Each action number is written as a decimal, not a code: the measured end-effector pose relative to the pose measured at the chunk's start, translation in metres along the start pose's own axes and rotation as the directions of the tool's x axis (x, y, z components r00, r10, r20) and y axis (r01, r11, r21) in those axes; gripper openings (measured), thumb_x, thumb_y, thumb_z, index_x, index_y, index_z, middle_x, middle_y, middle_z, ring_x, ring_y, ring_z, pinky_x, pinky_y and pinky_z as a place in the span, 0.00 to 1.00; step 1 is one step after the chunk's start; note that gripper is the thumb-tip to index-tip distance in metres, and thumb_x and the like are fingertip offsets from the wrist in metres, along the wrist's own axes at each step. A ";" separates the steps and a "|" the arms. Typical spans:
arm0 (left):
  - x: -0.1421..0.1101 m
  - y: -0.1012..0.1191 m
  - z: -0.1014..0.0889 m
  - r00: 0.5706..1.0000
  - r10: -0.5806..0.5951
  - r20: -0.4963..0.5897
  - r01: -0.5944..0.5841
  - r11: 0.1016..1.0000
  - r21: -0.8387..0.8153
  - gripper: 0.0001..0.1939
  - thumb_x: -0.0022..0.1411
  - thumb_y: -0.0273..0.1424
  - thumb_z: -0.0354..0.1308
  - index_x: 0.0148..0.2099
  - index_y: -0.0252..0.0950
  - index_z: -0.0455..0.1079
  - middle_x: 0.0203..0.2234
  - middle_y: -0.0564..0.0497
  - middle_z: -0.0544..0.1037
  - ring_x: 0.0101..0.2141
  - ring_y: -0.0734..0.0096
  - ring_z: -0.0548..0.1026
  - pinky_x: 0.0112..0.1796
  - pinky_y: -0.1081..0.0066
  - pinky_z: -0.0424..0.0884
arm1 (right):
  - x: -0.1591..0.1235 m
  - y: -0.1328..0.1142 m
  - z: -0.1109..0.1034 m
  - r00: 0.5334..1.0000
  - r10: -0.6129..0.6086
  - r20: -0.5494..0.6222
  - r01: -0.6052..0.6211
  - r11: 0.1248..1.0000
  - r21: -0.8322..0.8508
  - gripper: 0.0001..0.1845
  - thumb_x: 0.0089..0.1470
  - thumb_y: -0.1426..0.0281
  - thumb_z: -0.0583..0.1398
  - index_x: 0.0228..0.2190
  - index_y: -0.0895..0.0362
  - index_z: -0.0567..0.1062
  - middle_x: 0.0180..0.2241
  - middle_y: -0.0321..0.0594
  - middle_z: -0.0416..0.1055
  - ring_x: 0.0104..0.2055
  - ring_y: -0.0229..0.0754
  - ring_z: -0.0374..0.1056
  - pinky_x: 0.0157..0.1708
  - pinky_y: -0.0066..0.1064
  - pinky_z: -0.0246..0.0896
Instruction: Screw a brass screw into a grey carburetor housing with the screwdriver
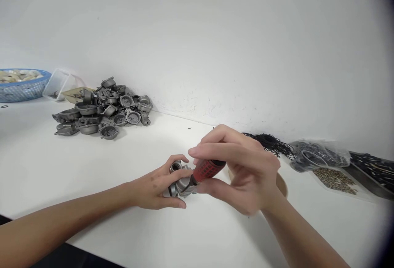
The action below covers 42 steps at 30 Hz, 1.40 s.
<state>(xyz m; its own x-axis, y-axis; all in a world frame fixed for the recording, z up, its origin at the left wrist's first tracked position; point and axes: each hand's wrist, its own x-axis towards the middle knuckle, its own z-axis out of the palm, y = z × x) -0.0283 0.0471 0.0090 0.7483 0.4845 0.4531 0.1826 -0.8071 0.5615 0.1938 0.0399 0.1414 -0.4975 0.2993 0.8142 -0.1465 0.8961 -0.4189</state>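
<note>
My left hand (156, 186) grips a small grey metal part (179, 179) resting on the white table (92, 169). My right hand (240, 169) holds a screwdriver with a red ribbed handle (207, 170); its tip meets the part's lower right side. The fingers of my right hand wrap the handle from above and below. Much of the part is hidden under my left fingers.
A heap of grey metal castings (103, 110) lies at the back left, with a clear plastic box (60, 83) and a blue basket (21, 83) beyond. Black rubber rings (271, 143), bagged rings (320, 157), small brass pieces (335, 179) and a dark tray (372, 173) sit at right.
</note>
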 end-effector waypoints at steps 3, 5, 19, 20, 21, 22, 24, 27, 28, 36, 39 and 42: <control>0.000 -0.001 0.001 1.000 0.008 -0.014 -0.007 1.000 0.026 0.35 0.69 0.45 0.61 0.72 0.42 0.54 0.61 0.37 0.61 0.61 0.48 0.66 0.58 0.51 0.74 | -0.001 0.000 -0.001 0.995 0.061 0.081 -0.068 0.994 0.088 0.24 0.60 0.80 0.61 0.57 0.59 0.75 0.42 0.46 0.78 0.39 0.42 0.77 0.35 0.36 0.81; 0.000 -0.001 0.002 1.000 0.015 -0.020 -0.014 0.999 0.030 0.33 0.71 0.44 0.60 0.71 0.42 0.55 0.61 0.37 0.62 0.60 0.49 0.67 0.55 0.52 0.76 | 0.000 0.002 0.000 0.998 0.031 0.061 -0.035 0.997 0.074 0.27 0.58 0.82 0.64 0.57 0.58 0.75 0.38 0.43 0.79 0.36 0.40 0.76 0.35 0.34 0.80; 0.000 0.001 0.001 1.000 -0.027 -0.008 0.027 0.999 0.028 0.28 0.72 0.42 0.59 0.69 0.41 0.58 0.61 0.38 0.60 0.53 0.54 0.72 0.53 0.53 0.77 | 0.000 0.005 0.001 0.999 0.034 0.013 -0.034 0.999 0.013 0.27 0.50 0.81 0.72 0.51 0.55 0.77 0.35 0.37 0.74 0.33 0.37 0.74 0.31 0.30 0.77; 0.000 0.001 0.001 0.999 -0.031 -0.008 0.031 0.999 0.029 0.28 0.72 0.42 0.59 0.69 0.42 0.59 0.61 0.38 0.60 0.54 0.53 0.72 0.53 0.53 0.77 | 0.000 0.005 0.000 0.999 0.043 0.030 -0.043 0.999 0.003 0.24 0.51 0.80 0.71 0.50 0.56 0.78 0.37 0.39 0.74 0.33 0.36 0.74 0.30 0.30 0.77; 0.000 0.002 0.001 0.999 -0.030 -0.011 0.030 0.999 0.033 0.29 0.72 0.42 0.59 0.69 0.42 0.59 0.61 0.39 0.61 0.55 0.52 0.71 0.55 0.53 0.76 | -0.001 0.003 -0.001 0.995 0.069 0.065 -0.070 0.997 0.015 0.22 0.54 0.80 0.68 0.51 0.57 0.77 0.41 0.42 0.74 0.34 0.37 0.74 0.32 0.31 0.78; 0.000 0.002 0.000 1.000 -0.026 -0.014 0.027 0.999 0.040 0.29 0.72 0.42 0.59 0.70 0.43 0.58 0.61 0.39 0.61 0.57 0.51 0.70 0.56 0.52 0.75 | -0.001 0.001 -0.003 0.989 0.101 0.108 -0.106 0.994 0.040 0.23 0.56 0.81 0.65 0.53 0.58 0.76 0.45 0.45 0.74 0.36 0.38 0.75 0.35 0.34 0.79; 0.000 0.002 0.000 1.000 -0.023 -0.019 0.024 0.998 0.054 0.32 0.71 0.42 0.59 0.72 0.44 0.54 0.62 0.39 0.60 0.59 0.49 0.68 0.57 0.51 0.74 | -0.002 -0.002 -0.005 0.972 0.149 0.183 -0.167 0.982 0.084 0.27 0.58 0.84 0.59 0.58 0.58 0.72 0.50 0.48 0.75 0.40 0.40 0.77 0.41 0.38 0.81; -0.001 0.000 0.002 0.999 -0.027 -0.018 0.028 0.998 0.055 0.33 0.72 0.43 0.59 0.72 0.44 0.54 0.62 0.38 0.61 0.56 0.50 0.71 0.53 0.53 0.77 | -0.003 0.001 -0.002 0.988 0.087 0.126 -0.094 0.994 0.051 0.29 0.56 0.85 0.63 0.58 0.55 0.72 0.41 0.41 0.78 0.39 0.40 0.77 0.37 0.34 0.80; -0.001 -0.001 0.002 0.999 -0.032 -0.018 0.033 0.998 0.051 0.32 0.71 0.43 0.59 0.71 0.43 0.55 0.61 0.38 0.62 0.54 0.51 0.72 0.51 0.54 0.78 | -0.002 0.003 0.001 0.996 0.043 0.079 -0.044 0.999 0.007 0.28 0.55 0.84 0.65 0.56 0.55 0.74 0.38 0.39 0.78 0.36 0.38 0.76 0.33 0.31 0.79; 0.000 0.001 0.001 0.999 -0.043 -0.024 0.044 0.997 0.066 0.29 0.71 0.43 0.59 0.69 0.43 0.58 0.61 0.39 0.60 0.55 0.52 0.70 0.54 0.54 0.76 | -0.006 0.004 0.005 0.992 0.090 0.090 -0.089 0.996 -0.018 0.30 0.58 0.84 0.59 0.60 0.59 0.70 0.47 0.47 0.75 0.43 0.42 0.76 0.38 0.37 0.79; -0.001 0.001 0.001 0.998 -0.055 -0.022 0.056 0.996 0.073 0.29 0.71 0.44 0.59 0.69 0.43 0.58 0.63 0.39 0.59 0.51 0.55 0.72 0.50 0.57 0.78 | -0.008 0.008 0.004 0.993 0.098 0.064 -0.101 0.994 0.045 0.33 0.56 0.86 0.61 0.61 0.55 0.70 0.45 0.44 0.77 0.43 0.43 0.77 0.40 0.39 0.80; -0.002 -0.002 0.002 0.998 -0.060 -0.012 0.060 0.995 0.074 0.29 0.72 0.44 0.58 0.69 0.43 0.58 0.63 0.39 0.59 0.48 0.57 0.74 0.48 0.58 0.78 | -0.006 0.012 0.009 1.000 -0.013 -0.023 0.012 0.998 -0.058 0.34 0.51 0.85 0.68 0.57 0.53 0.74 0.39 0.40 0.77 0.36 0.39 0.75 0.32 0.34 0.77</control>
<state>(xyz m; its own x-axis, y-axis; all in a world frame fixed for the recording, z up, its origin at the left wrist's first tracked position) -0.0290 0.0471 0.0048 0.7282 0.5358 0.4273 0.2740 -0.7991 0.5351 0.1875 0.0462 0.1273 -0.4753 0.2948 0.8289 -0.1030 0.9170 -0.3852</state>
